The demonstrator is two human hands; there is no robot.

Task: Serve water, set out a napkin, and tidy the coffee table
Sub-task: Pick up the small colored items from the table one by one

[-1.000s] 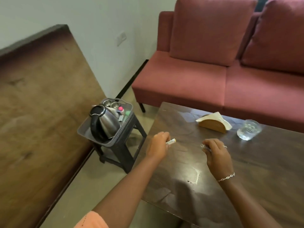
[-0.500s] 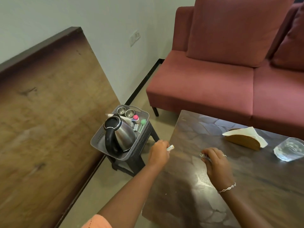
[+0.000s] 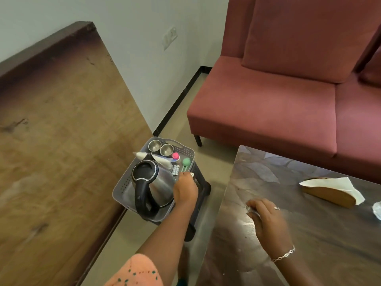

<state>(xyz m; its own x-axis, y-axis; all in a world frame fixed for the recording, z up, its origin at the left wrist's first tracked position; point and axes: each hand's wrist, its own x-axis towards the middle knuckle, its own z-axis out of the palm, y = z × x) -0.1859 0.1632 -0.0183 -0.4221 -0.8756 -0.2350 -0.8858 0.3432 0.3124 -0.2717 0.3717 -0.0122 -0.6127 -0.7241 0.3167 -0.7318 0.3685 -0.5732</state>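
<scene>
The left hand (image 3: 185,189) is hovering over the right side of the grey tray (image 3: 121,187), just beside the kettle (image 3: 153,185). Its fingers are curled tightly around a small white thing; only the tip (image 3: 191,174) of it is showing past the knuckles, so I cannot tell what it is. The hand is lying close to the kettle's steel body, and I cannot tell if they are touching.

The right hand (image 3: 266,218) is resting on the coffee table (image 3: 309,244), near its left edge. Its fingers are bent around a small metallic thing (image 3: 247,207), which is peeking out at the fingertips; the thing is too small to name. A ring is sitting on one finger and a bracelet (image 3: 285,254) is lying around the wrist.

Farther right on the table, a white napkin (image 3: 334,183) is standing in a wooden holder (image 3: 327,196). At the right edge of the picture, a glass (image 3: 377,209) is showing only partly.

In the tray, behind the kettle, two steel cups (image 3: 160,147) are standing side by side at the far end. Near them are lying a pink-capped item (image 3: 175,156), a green one (image 3: 186,162) and a white packet (image 3: 162,159). The tray is sitting on a dark stool (image 3: 203,188) on the floor, between a wooden panel (image 3: 57,141) and the table. A red sofa (image 3: 278,100) is standing behind the table, against the wall.
</scene>
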